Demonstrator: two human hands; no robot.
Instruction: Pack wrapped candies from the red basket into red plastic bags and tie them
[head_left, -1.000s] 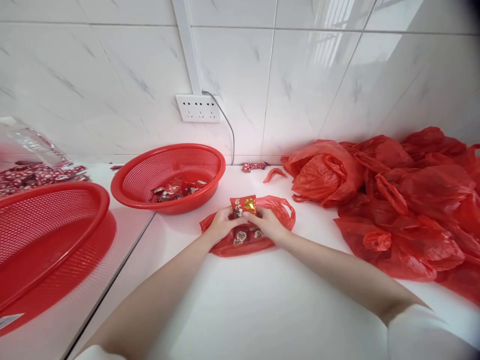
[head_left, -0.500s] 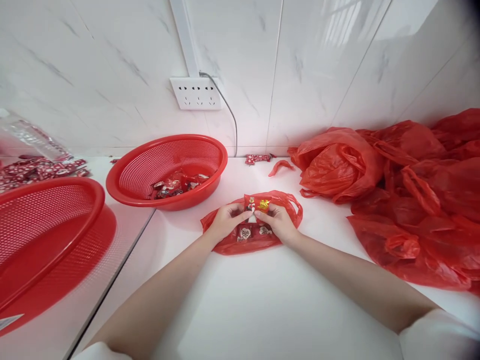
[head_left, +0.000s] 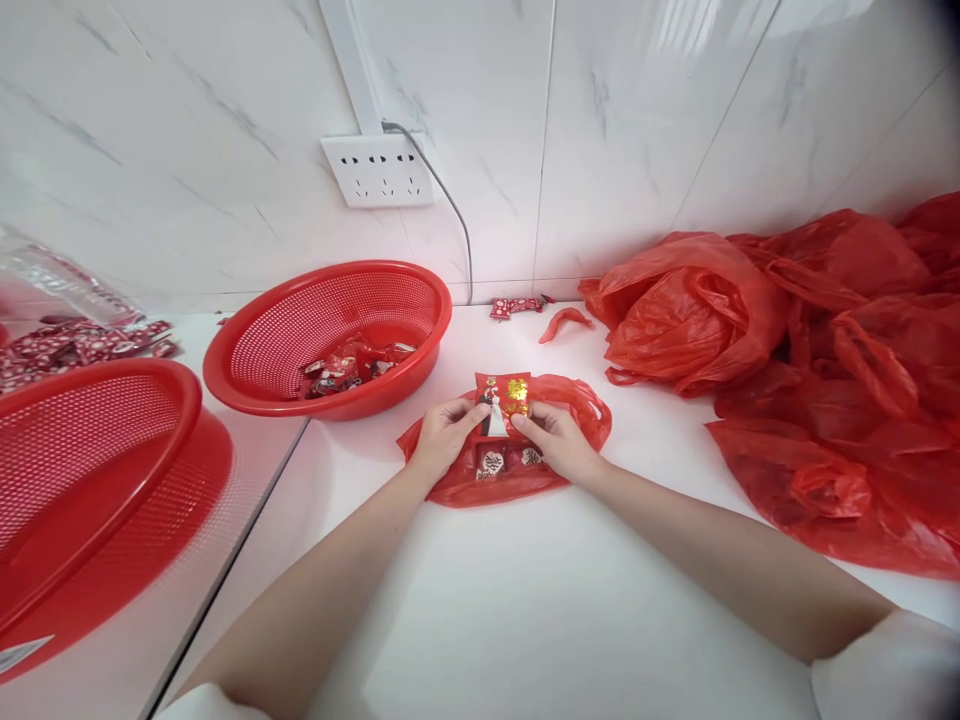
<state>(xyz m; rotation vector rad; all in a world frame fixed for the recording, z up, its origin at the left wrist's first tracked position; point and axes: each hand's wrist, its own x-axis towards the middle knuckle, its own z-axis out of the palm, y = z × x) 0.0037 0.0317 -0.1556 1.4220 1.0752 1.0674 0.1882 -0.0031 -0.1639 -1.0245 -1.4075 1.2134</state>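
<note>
A red packet with a printed couple and gold lettering is held between both hands. My left hand grips its left edge, thumb on the front, and my right hand pinches its lower right side. Beneath the hands a red plastic bag lies flat on the white table. Two small dark red packets with white heart shapes, one on the left and one on the right, show just below the held packet.
Left of the hands stands a red basket with small packets inside; another red basket is nearer. Wrapped packets and a clear plastic container lie far left. Red bags pile up at right. Small sachets rest by the wall.
The held packet is raised slightly and turned flatter to the view, so more of its printed front shows. The view has shifted a little.
</note>
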